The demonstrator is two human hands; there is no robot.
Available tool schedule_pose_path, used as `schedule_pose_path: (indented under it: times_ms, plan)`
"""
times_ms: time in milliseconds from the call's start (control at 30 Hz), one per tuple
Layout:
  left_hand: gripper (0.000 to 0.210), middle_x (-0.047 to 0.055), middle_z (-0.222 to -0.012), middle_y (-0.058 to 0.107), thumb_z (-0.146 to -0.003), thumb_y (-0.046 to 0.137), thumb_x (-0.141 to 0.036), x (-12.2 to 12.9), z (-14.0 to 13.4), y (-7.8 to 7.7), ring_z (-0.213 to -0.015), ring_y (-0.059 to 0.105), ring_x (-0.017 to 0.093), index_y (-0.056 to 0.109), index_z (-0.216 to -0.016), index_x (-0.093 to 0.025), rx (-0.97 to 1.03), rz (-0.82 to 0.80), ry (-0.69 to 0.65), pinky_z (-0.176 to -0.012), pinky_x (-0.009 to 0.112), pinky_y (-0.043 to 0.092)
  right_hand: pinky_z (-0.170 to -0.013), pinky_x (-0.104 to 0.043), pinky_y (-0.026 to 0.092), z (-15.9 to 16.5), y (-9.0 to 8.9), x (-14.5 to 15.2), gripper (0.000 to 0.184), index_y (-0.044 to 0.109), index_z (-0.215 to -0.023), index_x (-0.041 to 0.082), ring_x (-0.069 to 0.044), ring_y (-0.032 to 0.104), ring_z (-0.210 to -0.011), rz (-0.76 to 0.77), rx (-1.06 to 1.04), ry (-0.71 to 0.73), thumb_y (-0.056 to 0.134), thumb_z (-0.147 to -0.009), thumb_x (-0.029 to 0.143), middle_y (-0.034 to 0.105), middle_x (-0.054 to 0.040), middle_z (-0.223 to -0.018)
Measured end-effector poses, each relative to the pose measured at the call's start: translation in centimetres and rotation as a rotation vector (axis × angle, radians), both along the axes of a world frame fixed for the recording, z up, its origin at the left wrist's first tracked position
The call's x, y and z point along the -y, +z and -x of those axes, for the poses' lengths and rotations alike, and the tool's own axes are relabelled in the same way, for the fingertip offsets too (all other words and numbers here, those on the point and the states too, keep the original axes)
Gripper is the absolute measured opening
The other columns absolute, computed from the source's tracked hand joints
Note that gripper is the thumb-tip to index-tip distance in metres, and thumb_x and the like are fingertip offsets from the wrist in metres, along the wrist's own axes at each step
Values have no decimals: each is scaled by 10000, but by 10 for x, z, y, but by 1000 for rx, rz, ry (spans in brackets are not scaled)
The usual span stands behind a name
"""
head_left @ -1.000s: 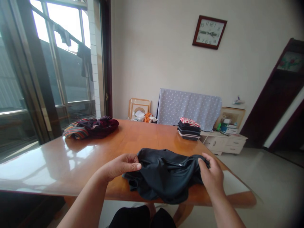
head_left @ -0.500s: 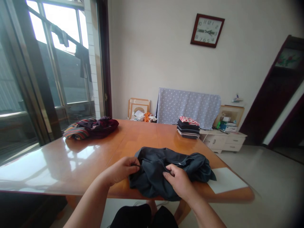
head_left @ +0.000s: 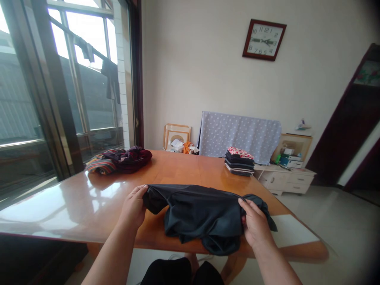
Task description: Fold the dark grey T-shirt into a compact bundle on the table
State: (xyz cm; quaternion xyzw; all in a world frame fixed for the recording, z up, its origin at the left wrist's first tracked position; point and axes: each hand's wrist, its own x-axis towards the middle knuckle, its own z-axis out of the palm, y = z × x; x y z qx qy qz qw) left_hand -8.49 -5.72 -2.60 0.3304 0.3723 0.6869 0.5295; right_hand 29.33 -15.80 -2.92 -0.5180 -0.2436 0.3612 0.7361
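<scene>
A dark garment point(head_left: 204, 213) lies bunched at the near edge of the wooden table point(head_left: 178, 166), its upper edge pulled taut between my two hands. My left hand point(head_left: 135, 204) is closed on the garment's left corner, slightly raised over the tabletop. Gripping the same edge farther right, my right hand point(head_left: 253, 219) has its thumb on top and the other fingers partly hidden. Folds of cloth hang down at the table's front edge, and a loose part bunches up beyond my right hand. What kind of garment it is cannot be made out.
A neat stack of folded clothes point(head_left: 239, 161) stands at the table's far right. Toward the far left lies a heap of striped and dark red clothes point(head_left: 120, 160). A white sheet point(head_left: 293, 230) rests at the right corner. Behind are a low white cabinet point(head_left: 285, 180) and a dotted cloth point(head_left: 237, 134).
My hands have moved apart, left hand to the left and right hand to the right. The garment's edge, crumpled before, is now stretched between them. The view has shifted slightly.
</scene>
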Motion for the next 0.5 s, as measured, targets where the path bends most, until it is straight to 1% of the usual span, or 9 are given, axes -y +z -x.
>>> schedule_pose_path:
  times_ms: [67,133,233,300,400,500]
  plan:
    - [315,-13,-785,673,-696,827,-368,-1,-1,-3,-662,620,114,682,-901,-179,15,-3,-12,-583,212,481,-379,-183,361,-1,-4,-1,434,713,-938,199,-62,461,-420,-11,-33,10,892,-608,417,657,49,-644]
    - [307,-10,-793,678,-702,826,-373,-2,-2,-5,-670,624,114,682,-891,-179,26,-9,-14,-593,210,485,-405,-191,419,-2,-8,-3,434,716,-940,197,-87,535,-456,-18,-58,9,896,-608,411,697,32,-683]
    - [297,-11,-756,668,-712,825,-386,0,-6,-3,-650,617,114,668,-852,-177,46,-12,-26,-593,213,490,-532,-240,549,-7,-16,-7,434,721,-948,195,-159,672,-599,-22,-112,12,900,-612,403,754,-2,-778]
    - [292,-16,-724,654,-724,819,-399,3,-8,0,-627,606,112,654,-817,-177,57,-21,-48,-581,212,486,-645,-289,605,-11,-21,-10,444,726,-975,196,-211,727,-738,-29,-157,17,899,-619,397,777,-25,-857]
    - [292,-25,-704,644,-728,821,-404,7,-12,5,-610,591,105,643,-790,-180,73,-42,-68,-573,204,484,-777,-340,626,-16,-31,-15,459,730,-1034,201,-260,739,-934,-32,-219,33,877,-652,408,785,-51,-989]
    - [313,-37,-683,636,-714,830,-431,10,-17,5,-591,583,106,648,-793,-189,90,-19,-33,-571,212,493,-868,-364,615,-20,-39,-18,453,726,-1075,208,-271,714,-1055,-36,-255,66,841,-700,433,769,-64,-1097]
